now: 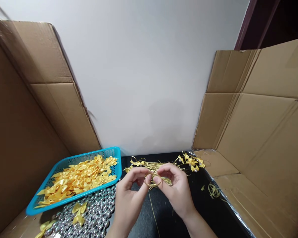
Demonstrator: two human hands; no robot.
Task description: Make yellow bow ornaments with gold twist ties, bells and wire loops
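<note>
Gold cord (161, 183) is in both hands in the head view, curling into small loops at the thumb tips, in front of the middle of the black table (198, 211). The left hand (132, 195) has its grip pinched on the cord between thumb and fingers; the right hand (177, 188) pinches it likewise, the two thumbs side by side. A thin strand (152, 207) hangs below them. Just behind the hands lies a bundle (154, 165) of gold lengths, partly hidden, with beaded bows (192, 162) at its right end and a few more at its left. Farther right, a loose coil (214, 190) lies near the table's edge. To the left, a blue basket (89, 191) holds a heap of yellow ribbons (81, 175); silver beads (99, 205) spread before it, a few ribbons on top. Cardboard (268, 132) stands on both sides, against a pale wall (144, 76).
</note>
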